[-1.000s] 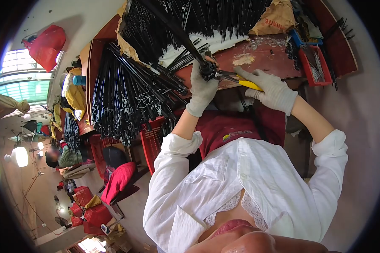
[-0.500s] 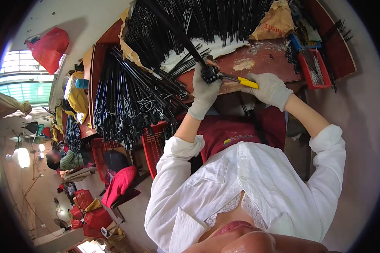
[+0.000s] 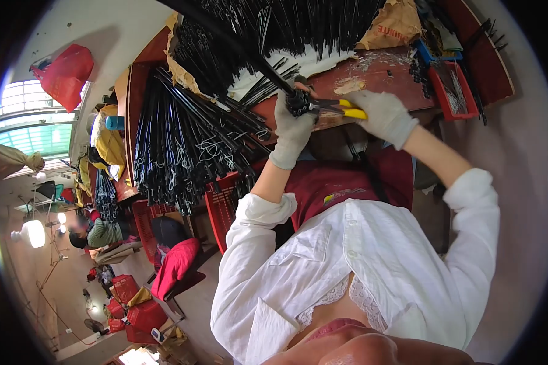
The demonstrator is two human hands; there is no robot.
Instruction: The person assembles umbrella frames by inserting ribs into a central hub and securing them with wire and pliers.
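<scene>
- Two gloved hands meet over the front edge of the red workbench, with a long black shaft and its dark hub between them.
- Left hand: wrapped about the dark hub, fingers closed. The shaft rises obliquely from this grip toward the upper left of the view.
- Right hand: curled on the pliers, whose metal end reaches the hub from the side.
- Change: the two yellow handles, nearly together a moment ago, have parted and now show as separate arms. The right hand's hold has therefore loosened, to judge by the spread, though it has not let go.
- Significance: the tool is probably between squeezes rather than at full pressure. Whether its tips pinch anything cannot be told, since the hub and fingers crowd that spot.
- Constant: the left hand's clasp and the meeting of tool and hub look much the same, so the hub appears to serve as the steadied part and the pliers as the moving one.
- Surroundings: a fanned bundle of black rods lies beside the left hand; beyond the right hand are a red tray of thin metal pieces and a blue tray.
</scene>
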